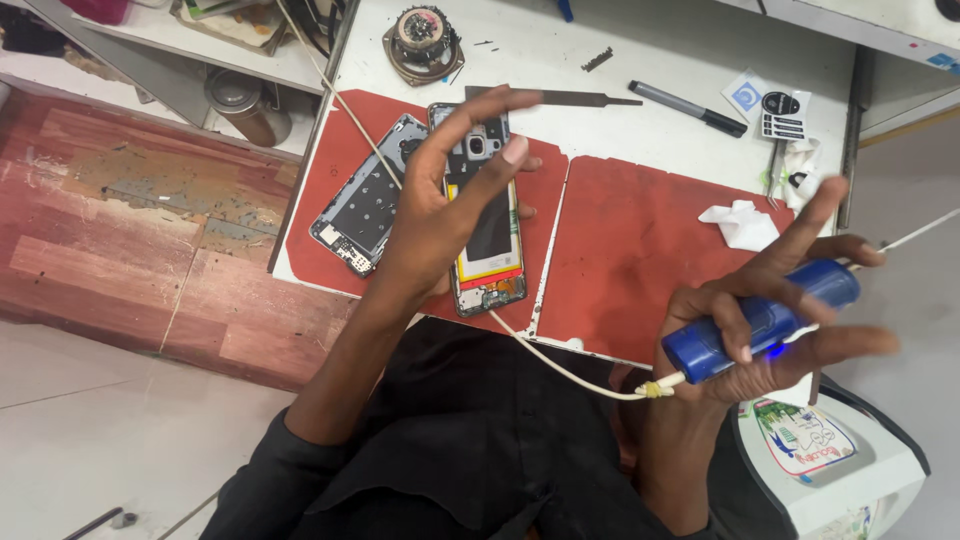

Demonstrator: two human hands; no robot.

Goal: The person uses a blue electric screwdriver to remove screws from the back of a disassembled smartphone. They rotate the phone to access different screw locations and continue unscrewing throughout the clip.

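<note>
Our left hand (440, 215) hovers loosely open, holding nothing, over the opened phone (487, 225) at the red mat's (620, 260) near edge — our right hand (770, 320) grips a blue corded tool (765, 322), fingers splayed clear.

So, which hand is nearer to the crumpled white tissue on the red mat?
Right. The right hand, gripping a blue cylindrical tool, is just below the tissue; the left hand is far left, over an opened phone.

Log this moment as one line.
left hand: raised over opened phone | right hand: holds blue tool | red mat
</note>
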